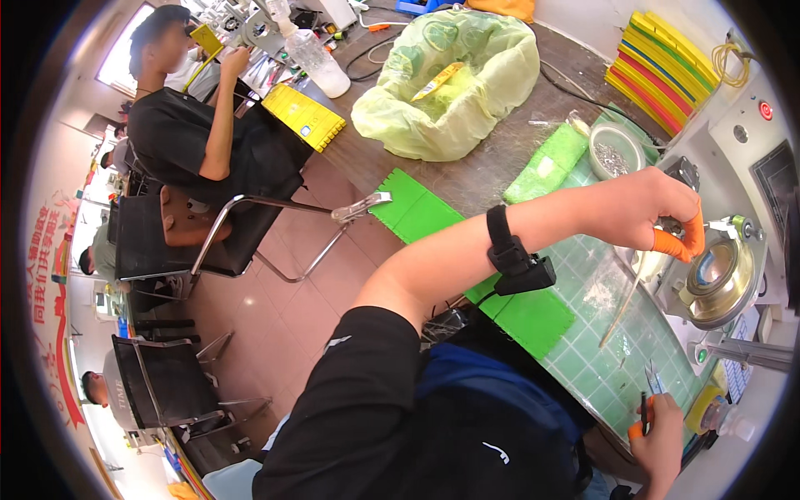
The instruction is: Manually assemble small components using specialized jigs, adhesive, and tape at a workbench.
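My left hand [658, 208], with orange finger cots, reaches across the bench to the machine. Its fingers are pinched together beside a round brass-and-silver metal part [715, 271]; whatever they hold is hidden. A black strap with a small black box [525, 271] sits around the left forearm. Low at the right, my right hand [658, 442] is closed around dark-handled tweezers [654, 382], their silver tips pointing away over the green gridded cutting mat [612, 367]. A thin wooden stick [621, 308] lies on that mat. Near the left wrist stands a white bowl of small metal pieces [615, 152].
A grey-white machine [750, 142] with a red button borders the right. Beyond my arm are a green packet [550, 162], a bag-lined bin [446, 137], stacked coloured trays [658, 71] and a bottle [321, 67]. Another person [200, 125] sits at the left, beside chairs.
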The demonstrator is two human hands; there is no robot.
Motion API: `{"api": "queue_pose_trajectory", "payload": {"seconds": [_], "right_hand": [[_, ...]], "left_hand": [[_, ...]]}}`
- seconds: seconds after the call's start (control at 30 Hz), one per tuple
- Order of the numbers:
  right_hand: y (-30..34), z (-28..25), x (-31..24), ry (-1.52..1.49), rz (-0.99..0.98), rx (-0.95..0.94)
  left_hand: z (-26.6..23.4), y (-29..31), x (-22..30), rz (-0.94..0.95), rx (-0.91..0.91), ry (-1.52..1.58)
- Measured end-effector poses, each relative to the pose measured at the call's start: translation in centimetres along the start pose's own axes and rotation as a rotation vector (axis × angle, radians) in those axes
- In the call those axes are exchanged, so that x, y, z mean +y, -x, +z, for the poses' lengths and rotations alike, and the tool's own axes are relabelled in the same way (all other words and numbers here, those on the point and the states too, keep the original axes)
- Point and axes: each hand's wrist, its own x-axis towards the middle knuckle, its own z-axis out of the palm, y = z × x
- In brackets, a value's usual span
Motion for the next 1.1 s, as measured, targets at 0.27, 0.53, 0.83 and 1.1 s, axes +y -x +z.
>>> {"api": "queue_pose_trajectory", "payload": {"seconds": [0.27, 0.53, 0.83, 1.1], "right_hand": [[0.3, -8.0, 0.5, -0.702, -0.483, 0.911], [-7.1, -11.0, -4.4, -0.372, -0.586, 1.044], [-11.2, -9.4, -4.5, -0.235, -0.648, 0.837], [-10.9, -10.0, -4.8, -0.221, -0.727, 0.788]], "left_hand": [[-1.0, 0.7, 0.0, 0.083, -0.015, -0.047], [-0.6, 0.4, -0.3, 0.009, -0.033, -0.056], [-0.8, 0.6, -0.2, 0.004, -0.026, -0.119], [-0.7, 0.4, -0.2, -0.010, -0.029, -0.099]]}}
